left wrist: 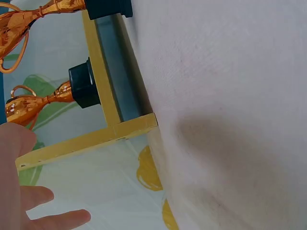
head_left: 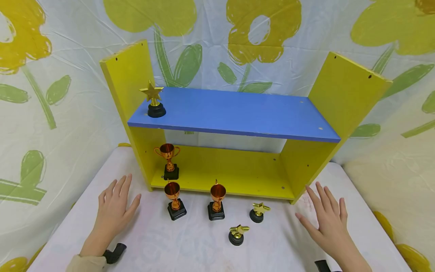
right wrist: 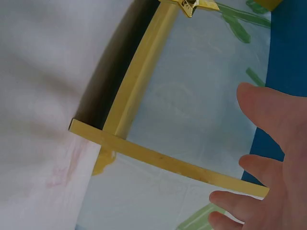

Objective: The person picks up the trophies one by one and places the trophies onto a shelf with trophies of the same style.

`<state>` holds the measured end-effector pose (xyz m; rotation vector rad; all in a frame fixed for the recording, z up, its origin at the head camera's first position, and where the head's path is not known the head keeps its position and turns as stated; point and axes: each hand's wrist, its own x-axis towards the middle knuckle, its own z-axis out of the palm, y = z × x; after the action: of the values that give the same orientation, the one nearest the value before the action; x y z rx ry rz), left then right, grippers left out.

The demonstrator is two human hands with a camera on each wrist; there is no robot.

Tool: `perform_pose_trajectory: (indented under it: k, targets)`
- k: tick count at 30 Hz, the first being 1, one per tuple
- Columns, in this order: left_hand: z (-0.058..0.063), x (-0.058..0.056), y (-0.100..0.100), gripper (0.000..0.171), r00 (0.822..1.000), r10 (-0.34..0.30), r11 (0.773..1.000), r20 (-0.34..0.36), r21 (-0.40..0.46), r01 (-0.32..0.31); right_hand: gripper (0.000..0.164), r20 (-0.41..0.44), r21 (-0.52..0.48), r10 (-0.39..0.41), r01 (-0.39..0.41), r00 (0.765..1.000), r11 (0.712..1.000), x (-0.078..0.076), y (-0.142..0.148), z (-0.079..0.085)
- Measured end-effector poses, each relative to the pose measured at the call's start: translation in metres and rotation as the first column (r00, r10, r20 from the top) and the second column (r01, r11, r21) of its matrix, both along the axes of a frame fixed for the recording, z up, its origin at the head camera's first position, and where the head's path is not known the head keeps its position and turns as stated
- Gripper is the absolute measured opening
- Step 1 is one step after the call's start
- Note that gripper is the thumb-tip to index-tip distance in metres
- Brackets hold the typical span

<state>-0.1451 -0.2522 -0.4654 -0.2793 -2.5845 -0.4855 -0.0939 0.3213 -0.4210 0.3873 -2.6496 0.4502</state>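
Note:
My left hand [head_left: 113, 207], fingers spread, is over the table to the left of the trophies and holds nothing. On the other side, my right hand [head_left: 327, 221] is likewise spread and bare, near the shelf's right foot. Between them stand two bronze cup trophies [head_left: 172, 190] [head_left: 217, 193] and two gold star trophies [head_left: 259, 209] [head_left: 239, 229] on black bases. Another bronze cup trophy [head_left: 168, 152] stands on the yellow lower board, at its left end. A gold star trophy [head_left: 152, 93] is at the left of the blue shelf [head_left: 234, 111].
The yellow shelf unit's side panels [head_left: 127, 81] [head_left: 350, 92] rise above the blue board. A pale cloth covers the table [head_left: 190, 249]. Behind hangs a white curtain [head_left: 214, 34] printed with yellow flowers. Black straps [head_left: 114, 253] are at both wrists.

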Motion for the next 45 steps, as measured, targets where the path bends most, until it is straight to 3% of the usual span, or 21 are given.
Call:
perform_pose_trajectory:
  k: [17,36,45]
  targets:
    - [-0.004,-0.010,-0.002,0.060,0.998,-0.043,0.990,-0.051,0.130,0.049,0.081,-0.043,-0.017,0.026,-0.027,0.999,0.999,-0.001,-0.003,0.004]
    - [-0.016,-0.031,0.000,0.060,0.998,-0.055,0.968,0.035,0.248,0.044,0.079,-0.097,-0.037,0.080,-0.084,0.992,0.996,-0.007,-0.009,0.006]
    - [-0.019,-0.043,0.008,0.063,0.997,-0.058,0.964,0.059,0.261,0.040,0.078,-0.113,-0.037,0.107,-0.111,0.988,0.993,-0.012,-0.012,0.006]
